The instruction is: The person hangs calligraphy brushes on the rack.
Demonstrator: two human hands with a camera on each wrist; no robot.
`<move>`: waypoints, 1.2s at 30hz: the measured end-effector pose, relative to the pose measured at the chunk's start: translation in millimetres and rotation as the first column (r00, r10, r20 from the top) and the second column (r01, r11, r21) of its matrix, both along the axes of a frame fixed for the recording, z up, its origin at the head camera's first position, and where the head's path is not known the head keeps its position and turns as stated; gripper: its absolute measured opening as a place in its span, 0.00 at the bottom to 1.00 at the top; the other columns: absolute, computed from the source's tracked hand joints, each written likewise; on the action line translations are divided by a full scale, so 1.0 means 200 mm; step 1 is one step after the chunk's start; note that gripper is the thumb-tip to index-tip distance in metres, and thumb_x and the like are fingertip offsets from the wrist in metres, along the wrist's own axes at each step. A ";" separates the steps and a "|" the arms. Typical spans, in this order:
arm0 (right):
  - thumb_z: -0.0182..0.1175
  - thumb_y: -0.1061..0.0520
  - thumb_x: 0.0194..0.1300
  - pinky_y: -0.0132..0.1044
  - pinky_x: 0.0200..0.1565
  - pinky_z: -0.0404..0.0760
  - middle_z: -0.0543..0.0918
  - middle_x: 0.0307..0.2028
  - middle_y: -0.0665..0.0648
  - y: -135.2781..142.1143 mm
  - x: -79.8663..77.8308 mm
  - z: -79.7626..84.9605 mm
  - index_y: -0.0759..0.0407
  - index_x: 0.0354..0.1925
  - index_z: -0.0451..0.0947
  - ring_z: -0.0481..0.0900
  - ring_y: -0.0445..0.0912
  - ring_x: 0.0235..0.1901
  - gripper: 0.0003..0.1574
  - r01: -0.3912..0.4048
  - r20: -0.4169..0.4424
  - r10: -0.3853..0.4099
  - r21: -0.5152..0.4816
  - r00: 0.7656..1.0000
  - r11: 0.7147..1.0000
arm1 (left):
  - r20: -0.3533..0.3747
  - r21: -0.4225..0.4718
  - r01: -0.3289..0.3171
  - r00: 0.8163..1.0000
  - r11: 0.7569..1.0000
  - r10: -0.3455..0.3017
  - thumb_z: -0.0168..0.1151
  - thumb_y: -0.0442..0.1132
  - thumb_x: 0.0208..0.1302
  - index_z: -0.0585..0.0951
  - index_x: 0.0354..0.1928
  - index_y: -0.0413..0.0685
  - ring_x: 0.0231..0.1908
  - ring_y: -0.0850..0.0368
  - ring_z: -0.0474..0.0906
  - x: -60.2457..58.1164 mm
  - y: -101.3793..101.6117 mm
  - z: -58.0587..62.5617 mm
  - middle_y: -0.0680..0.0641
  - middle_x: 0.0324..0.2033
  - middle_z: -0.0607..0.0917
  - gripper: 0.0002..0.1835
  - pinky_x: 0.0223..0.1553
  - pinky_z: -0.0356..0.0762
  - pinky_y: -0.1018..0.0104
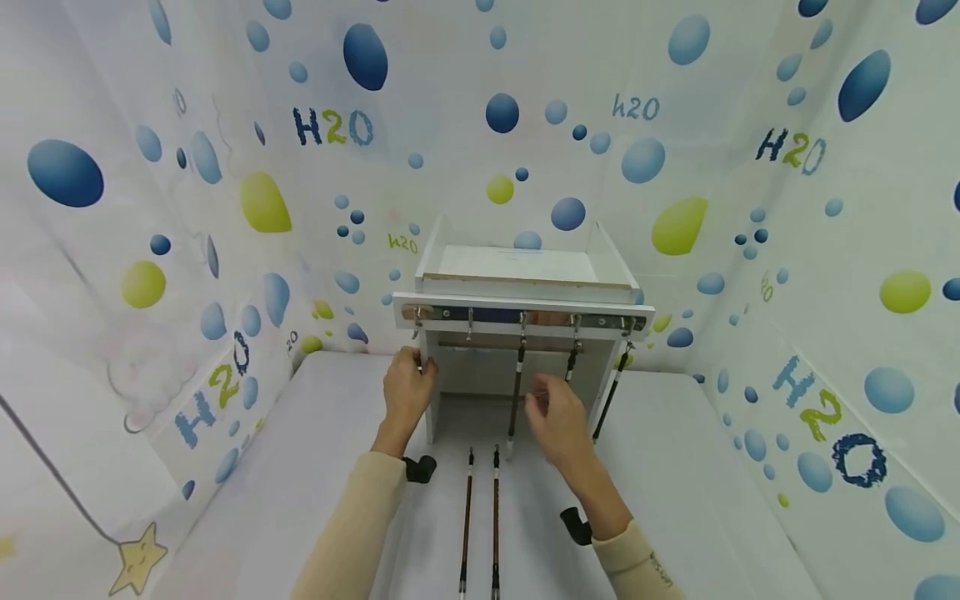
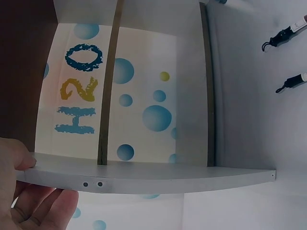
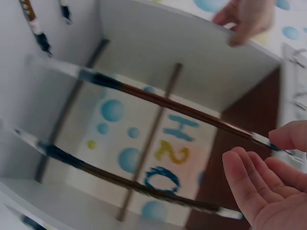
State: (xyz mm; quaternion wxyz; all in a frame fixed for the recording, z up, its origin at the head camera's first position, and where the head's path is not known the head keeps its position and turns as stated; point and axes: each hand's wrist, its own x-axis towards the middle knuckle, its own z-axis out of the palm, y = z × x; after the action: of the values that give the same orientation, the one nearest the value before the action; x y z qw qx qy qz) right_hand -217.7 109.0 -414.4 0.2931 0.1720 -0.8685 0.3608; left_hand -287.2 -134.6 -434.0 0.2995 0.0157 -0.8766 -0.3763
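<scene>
A white wooden stand carries a metal hook rail (image 1: 551, 318) along its front. My left hand (image 1: 406, 392) grips the stand's left side panel (image 2: 158, 184), thumb on one face and fingers on the other. From the middle hook hangs a brown-handled calligraphy brush (image 1: 515, 392), white tip down. My right hand (image 1: 558, 417) is just right of it, fingers loosely bent; in the right wrist view the thumb overlaps the brush's upper end, with no clear pinch. Another hanging brush (image 3: 129, 183) is partly hidden behind this hand in the head view. A third brush (image 1: 611, 396) hangs at the right end.
Two brushes (image 1: 466, 525) lie side by side on the white table (image 1: 285, 500), between my forearms. The two left hooks (image 1: 470, 323) hold no brush. An open-topped tray (image 1: 525, 287) forms the stand's top. Printed curtains (image 1: 450, 108) surround the table.
</scene>
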 end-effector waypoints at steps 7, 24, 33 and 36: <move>0.59 0.60 0.63 0.33 0.33 0.81 0.82 0.39 0.58 0.10 0.04 0.22 0.64 0.51 0.74 0.82 0.44 0.35 0.18 0.004 -0.059 -0.006 -0.027 0.998 1.000 | -0.022 -0.004 0.004 1.000 1.000 -0.004 0.58 0.38 0.59 0.78 0.38 0.35 0.33 0.44 0.80 -0.01 0.00 0.00 0.39 0.32 0.81 0.11 0.32 0.77 0.51; 0.58 0.61 0.63 0.46 0.46 0.79 0.77 0.47 0.67 0.51 -0.12 0.56 0.69 0.49 0.75 0.75 0.56 0.48 0.16 0.290 -0.205 -0.310 -0.122 0.929 0.949 | -0.014 -0.007 0.004 1.000 1.000 -0.004 0.58 0.39 0.59 0.78 0.38 0.37 0.33 0.45 0.80 -0.02 -0.01 -0.03 0.40 0.32 0.81 0.11 0.32 0.77 0.52; 0.62 0.62 0.59 0.46 0.47 0.81 0.78 0.50 0.64 0.59 -0.22 0.48 0.71 0.48 0.78 0.79 0.56 0.50 0.19 0.238 -0.110 -0.247 -0.082 0.963 0.968 | -0.014 -0.017 0.003 1.000 1.000 -0.003 0.58 0.38 0.59 0.78 0.37 0.36 0.32 0.45 0.79 -0.01 -0.01 -0.01 0.40 0.32 0.81 0.10 0.32 0.76 0.50; 0.62 0.62 0.59 0.44 0.47 0.81 0.79 0.49 0.63 0.59 -0.24 0.47 0.70 0.47 0.78 0.79 0.55 0.49 0.18 0.239 -0.136 -0.249 -0.085 0.959 0.967 | 0.001 -0.012 0.008 1.000 1.000 -0.008 0.58 0.39 0.60 0.77 0.37 0.37 0.33 0.45 0.79 -0.02 -0.01 0.00 0.40 0.32 0.81 0.11 0.33 0.76 0.51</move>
State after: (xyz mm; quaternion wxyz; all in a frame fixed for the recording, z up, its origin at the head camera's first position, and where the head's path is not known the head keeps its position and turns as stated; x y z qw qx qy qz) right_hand -265.2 227.8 -319.8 0.4036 0.0791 -0.8467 0.3377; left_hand -290.6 -136.7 -434.7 0.2976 0.0106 -0.8792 -0.3720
